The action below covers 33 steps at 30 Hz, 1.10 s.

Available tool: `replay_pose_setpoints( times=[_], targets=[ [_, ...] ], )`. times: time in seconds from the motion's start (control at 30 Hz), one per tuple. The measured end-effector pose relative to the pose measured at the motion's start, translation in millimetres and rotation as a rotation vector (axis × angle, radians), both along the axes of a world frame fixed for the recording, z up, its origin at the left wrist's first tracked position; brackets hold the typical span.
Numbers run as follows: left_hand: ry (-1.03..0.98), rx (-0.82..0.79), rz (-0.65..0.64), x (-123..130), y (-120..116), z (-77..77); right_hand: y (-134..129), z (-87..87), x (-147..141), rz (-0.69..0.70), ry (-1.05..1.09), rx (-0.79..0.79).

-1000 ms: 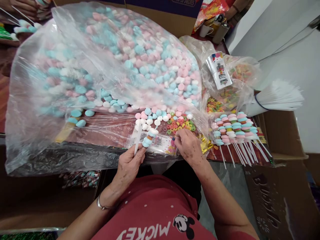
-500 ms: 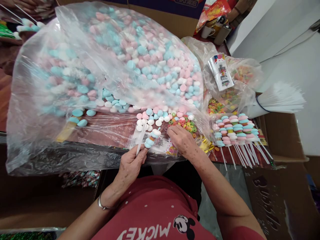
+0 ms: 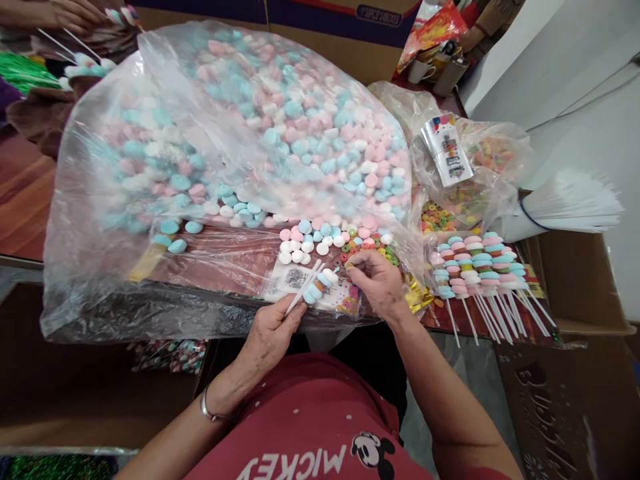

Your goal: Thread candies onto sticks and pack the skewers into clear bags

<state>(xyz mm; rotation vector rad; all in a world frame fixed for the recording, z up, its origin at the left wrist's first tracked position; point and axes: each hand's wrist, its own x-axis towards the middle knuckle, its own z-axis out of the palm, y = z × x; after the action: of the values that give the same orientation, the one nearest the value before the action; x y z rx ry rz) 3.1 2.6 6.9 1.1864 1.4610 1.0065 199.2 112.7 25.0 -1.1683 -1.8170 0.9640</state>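
Observation:
My left hand (image 3: 276, 328) is closed around a candy skewer (image 3: 320, 287) and some bare white sticks (image 3: 306, 283). Blue and white marshmallows with a brownish ring between them are threaded on the skewer, which tilts up to the right. My right hand (image 3: 377, 283) is closed in a pinch by the skewer's tip, on a small yellowish ring candy (image 3: 349, 268) partly hidden by the fingers. Just beyond it lie loose, colourful ring candies (image 3: 387, 253). Loose white marshmallows (image 3: 296, 252) sit beyond the skewer, and a printed plastic wrapper (image 3: 287, 277) lies beneath it.
A large clear bag (image 3: 150, 133) of marshmallows covers much of the table. Finished skewers (image 3: 477, 263) lie in rows at the right, near a bundle of white sticks (image 3: 575, 203) and a stack of silvery wrappers (image 3: 449, 152). Another person's hand (image 3: 75, 17) works at the far left.
My right hand has moved from the ring candies toward the skewer's tip, with a ring candy in its pinch. The skewer in my left hand has tilted further right. The view has shifted slightly.

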Motion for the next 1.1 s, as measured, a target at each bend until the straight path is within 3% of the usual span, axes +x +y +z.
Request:
replay_pose_setpoints(
  times=[0.1,0.23,0.47,0.63,1.1],
  targets=[
    [0.039,0.019,-0.055,1.1,1.4,4.8,-3.4,0.3,-1.1,-0.076,0.372,-0.315],
    [0.073,0.040,-0.075,2.9,3.5,10.4,-5.7,1.1,-3.8,-0.082,0.513,-0.459],
    [0.080,0.029,-0.080,2.9,3.0,10.6,-8.1,-2.9,-5.8,-0.021,0.507,-0.442],
    [0.019,0.003,-0.084,2.0,0.8,4.2,-11.2,-0.8,-2.5,0.120,0.454,-0.387],
    [-0.043,0.057,-0.005,-1.4,-3.5,-4.4,-11.1,9.2,-11.2,0.354,0.358,-0.495]
  ],
)
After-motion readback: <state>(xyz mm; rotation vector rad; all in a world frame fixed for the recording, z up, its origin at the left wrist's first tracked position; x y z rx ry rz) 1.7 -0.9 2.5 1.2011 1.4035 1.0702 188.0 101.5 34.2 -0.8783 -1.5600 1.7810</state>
